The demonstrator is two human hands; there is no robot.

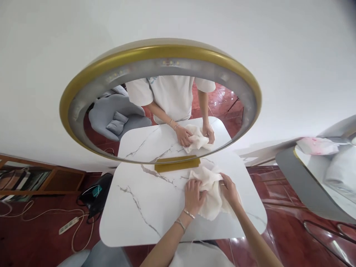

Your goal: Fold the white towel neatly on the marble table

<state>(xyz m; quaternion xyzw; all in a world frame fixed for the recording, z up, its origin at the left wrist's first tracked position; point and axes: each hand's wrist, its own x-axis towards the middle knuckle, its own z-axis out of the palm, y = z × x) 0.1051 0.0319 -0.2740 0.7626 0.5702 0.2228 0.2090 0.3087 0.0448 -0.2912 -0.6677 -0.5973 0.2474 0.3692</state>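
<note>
A crumpled white cloth (209,185) lies on a white marble table (139,218), just in front of a round gold-framed mirror (83,81). My left hand (194,197) grips the cloth's left side, fingers curled into the fabric; two thin bracelets sit on that wrist. My right hand (229,189) clutches the cloth's right side, a ring on one finger. The mirror reflects both hands and the cloth.
The mirror's gold base (177,165) stands at the table's back edge. A black bag (94,194) and a white power strip (68,225) with cables lie on the red floor at left. A low wooden shelf (41,181) runs along the wall. Another table (319,174) stands at right.
</note>
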